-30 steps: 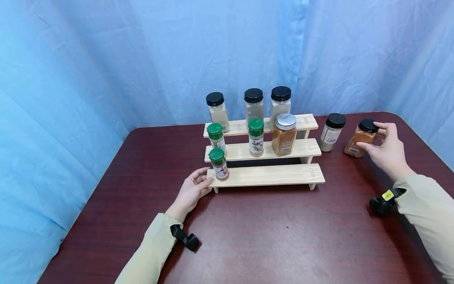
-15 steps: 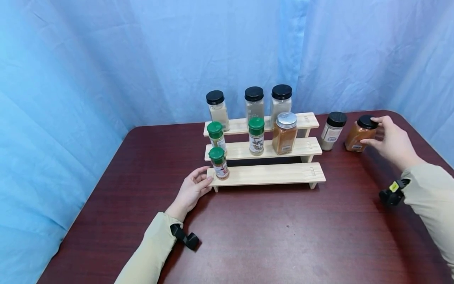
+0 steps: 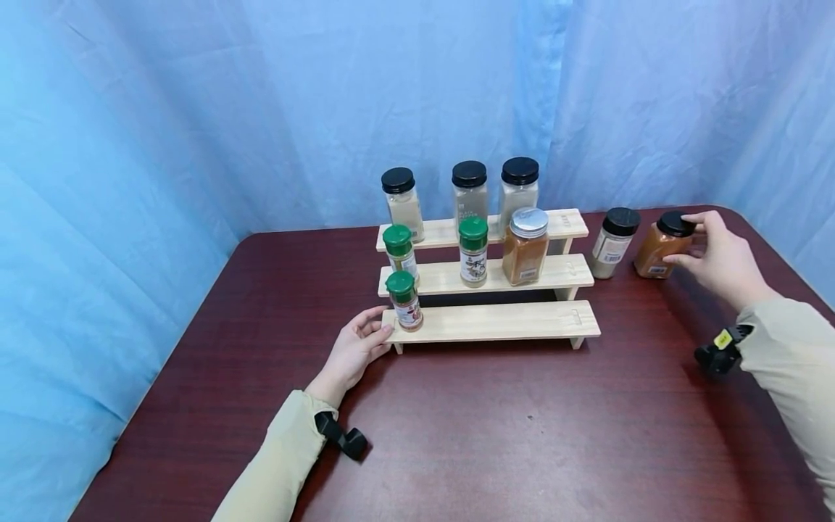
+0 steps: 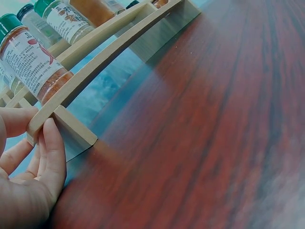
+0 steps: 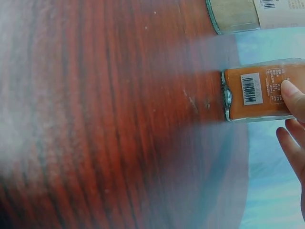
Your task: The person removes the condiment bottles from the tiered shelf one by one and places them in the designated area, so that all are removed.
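Observation:
My left hand (image 3: pixel 352 351) pinches the left end of the lowest shelf of a pale wooden three-step spice rack (image 3: pixel 502 323). The left wrist view shows thumb and fingers on either side of the board (image 4: pixel 81 78). Close to them stands a green-capped spice bottle (image 3: pixel 408 308) with reddish contents. Over at the right, my right hand (image 3: pixel 720 257) holds a black-lidded jar of orange-brown spice (image 3: pixel 654 250) between thumb and fingers. In the right wrist view the thumb lies on the face of that jar (image 5: pixel 252 90), beside its barcode.
Another black-lidded jar (image 3: pixel 609 250) stands between the rack and the right hand. The middle shelf bears two green-capped bottles (image 3: pixel 472 254) and a silver-lidded jar (image 3: pixel 525 250). Three black-lidded jars (image 3: pixel 470 196) are on the top shelf. A blue curtain (image 3: pixel 417 87) hangs behind the table (image 3: pixel 457 435).
The orange-brown jar, tilted a second ago, now stands more upright, and the right hand has shifted slightly to the right with it. The left hand keeps its place on the rack.

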### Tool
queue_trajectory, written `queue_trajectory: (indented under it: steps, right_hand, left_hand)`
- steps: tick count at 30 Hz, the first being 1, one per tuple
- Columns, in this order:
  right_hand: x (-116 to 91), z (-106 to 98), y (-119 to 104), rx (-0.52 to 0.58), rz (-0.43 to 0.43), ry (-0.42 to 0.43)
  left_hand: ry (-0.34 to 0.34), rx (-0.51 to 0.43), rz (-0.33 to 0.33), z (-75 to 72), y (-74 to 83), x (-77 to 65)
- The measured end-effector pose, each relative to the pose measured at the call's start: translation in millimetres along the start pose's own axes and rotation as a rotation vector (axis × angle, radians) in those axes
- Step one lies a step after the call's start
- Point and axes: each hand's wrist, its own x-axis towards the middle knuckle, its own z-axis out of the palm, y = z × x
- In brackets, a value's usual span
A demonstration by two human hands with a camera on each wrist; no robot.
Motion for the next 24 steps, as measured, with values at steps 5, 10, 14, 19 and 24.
queue_trajectory:
  steps: [5, 10, 14, 19, 24]
  right_hand:
    - [0, -1, 1, -0.007, -0.009, 0.0]
    - [-1, -6, -1, -0.027, -0.055, -0.004]
    - [0, -13, -5, -0.043, -0.087, 0.0]
    - [-3, -23, -18, 0.008, -0.039, 0.039]
    - [-9, -28, -32, 0.059, 0.013, 0.094]
  left_hand:
    - [0.0, -0.001, 0.009, 0.0, -0.3, -0.1]
    - [-0.006, 0.001, 0.011, -0.2, -1.6, 0.4]
    - [-0.005, 0.004, 0.012, -0.4, -3.0, 1.2]
    - [-0.006, 0.007, 0.011, 0.0, -2.7, 0.9]
    - [-0.002, 0.005, 0.012, -0.7, -2.4, 0.7]
